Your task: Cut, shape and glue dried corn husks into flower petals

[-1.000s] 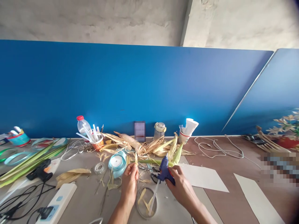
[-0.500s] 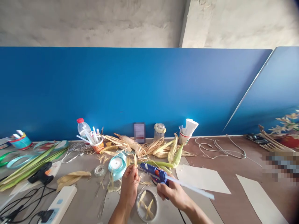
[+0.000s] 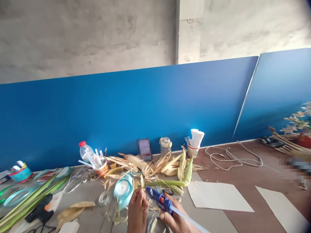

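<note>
Pinched upright between the thumb and fingers of my left hand (image 3: 138, 207) is a small strip of dried corn husk (image 3: 142, 181). My right hand (image 3: 173, 218) grips a blue hot glue gun (image 3: 159, 199), its nozzle pointing left close to the husk strip; I cannot tell whether they touch. A translucent glue stick (image 3: 186, 218) sticks out of the gun's back end. Below and between my hands is a clear round ring (image 3: 149, 225) with husk pieces in it, cut off by the lower edge. A roll of light blue ribbon (image 3: 122, 187) lies left of the husk strip.
Dried corn husks (image 3: 148, 166) are heaped at the back by a lidded jar (image 3: 165, 147). Paper sheets (image 3: 218, 195) lie to the right. On the left are a tape roll (image 3: 104, 198), a black glue gun (image 3: 40, 208), green leaves (image 3: 36, 197) and a cup of sticks (image 3: 100, 170).
The view has tipped up and tilted, so the table sits lower and the ring is mostly cut off. Both hands keep their grips, the nozzle still near the husk strip.
</note>
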The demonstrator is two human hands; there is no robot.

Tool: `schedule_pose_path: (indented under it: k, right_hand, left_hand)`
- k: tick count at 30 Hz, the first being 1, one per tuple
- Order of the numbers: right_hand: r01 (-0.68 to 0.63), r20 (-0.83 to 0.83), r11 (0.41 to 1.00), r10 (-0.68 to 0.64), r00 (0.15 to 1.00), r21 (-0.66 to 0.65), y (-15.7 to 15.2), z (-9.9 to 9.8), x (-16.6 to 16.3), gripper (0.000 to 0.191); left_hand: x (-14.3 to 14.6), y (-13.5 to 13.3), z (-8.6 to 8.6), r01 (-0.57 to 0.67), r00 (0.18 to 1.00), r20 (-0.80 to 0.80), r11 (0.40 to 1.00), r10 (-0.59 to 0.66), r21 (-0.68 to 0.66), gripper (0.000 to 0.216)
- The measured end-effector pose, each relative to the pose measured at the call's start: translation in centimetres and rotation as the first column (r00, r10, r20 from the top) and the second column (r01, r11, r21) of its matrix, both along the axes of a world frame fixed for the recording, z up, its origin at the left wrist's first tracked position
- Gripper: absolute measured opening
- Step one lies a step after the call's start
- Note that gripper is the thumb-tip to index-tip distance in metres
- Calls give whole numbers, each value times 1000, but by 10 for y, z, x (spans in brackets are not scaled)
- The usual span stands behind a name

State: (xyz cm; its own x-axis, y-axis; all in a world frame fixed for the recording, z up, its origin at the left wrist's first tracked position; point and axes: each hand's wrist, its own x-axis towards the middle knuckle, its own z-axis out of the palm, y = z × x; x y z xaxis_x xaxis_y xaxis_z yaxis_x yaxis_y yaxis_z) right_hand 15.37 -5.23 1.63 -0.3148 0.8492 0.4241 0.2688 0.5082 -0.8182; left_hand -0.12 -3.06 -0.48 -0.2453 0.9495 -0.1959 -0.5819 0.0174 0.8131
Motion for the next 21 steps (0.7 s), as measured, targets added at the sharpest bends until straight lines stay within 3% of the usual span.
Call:
schedule_pose_path:
  k: [15, 21]
  right_hand:
    - [18, 20, 994, -20, 1000, 110, 2, -17, -4, 51]
    - [-136, 16, 990, 135, 991, 28, 7, -8, -2, 48]
  left_hand:
    - [0, 2, 6, -40, 991, 123, 998, 46, -48, 34]
    - [1, 1, 5, -16, 991, 130, 999, 22, -46, 34]
